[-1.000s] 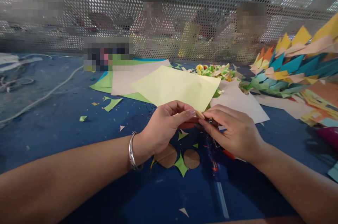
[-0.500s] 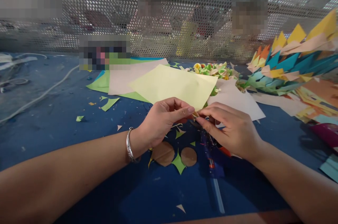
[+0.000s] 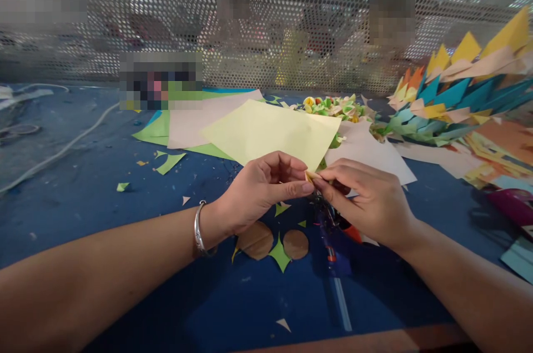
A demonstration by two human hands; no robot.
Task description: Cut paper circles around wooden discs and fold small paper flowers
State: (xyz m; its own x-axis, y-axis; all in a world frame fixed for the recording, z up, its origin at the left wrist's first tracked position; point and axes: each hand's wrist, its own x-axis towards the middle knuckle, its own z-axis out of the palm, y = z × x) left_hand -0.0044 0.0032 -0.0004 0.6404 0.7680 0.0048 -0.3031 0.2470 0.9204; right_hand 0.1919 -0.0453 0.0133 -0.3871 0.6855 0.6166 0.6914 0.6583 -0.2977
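Between my fingertips is a small piece of yellowish paper [image 3: 310, 175], which looks folded or curled. My right hand [image 3: 366, 197] pinches it between thumb and forefinger. My left hand [image 3: 266, 189], with a silver bracelet at the wrist, has its thumb and fingers at the paper's left side. Just beneath the hands lies a glue gun with a clear glue stick [image 3: 342, 304], its front part largely hidden by my right hand. Two brown discs, the larger one [image 3: 255, 239] and the smaller one [image 3: 296, 245], lie below my left hand beside a green paper scrap [image 3: 281, 253].
Behind my hands lie a pale yellow sheet [image 3: 270, 131] and pink sheets [image 3: 200, 120]. A pile of small paper curls [image 3: 337, 107] is farther back. Right stands a layered paper construction [image 3: 462, 95]. A white cord [image 3: 70, 145] crosses the blue table; a perforated metal screen [image 3: 266, 42] stands behind.
My left thumb and fingers have parted slightly around the yellowish paper, so more of it shows. The right hand keeps its pinch. The whole view has shifted a little.
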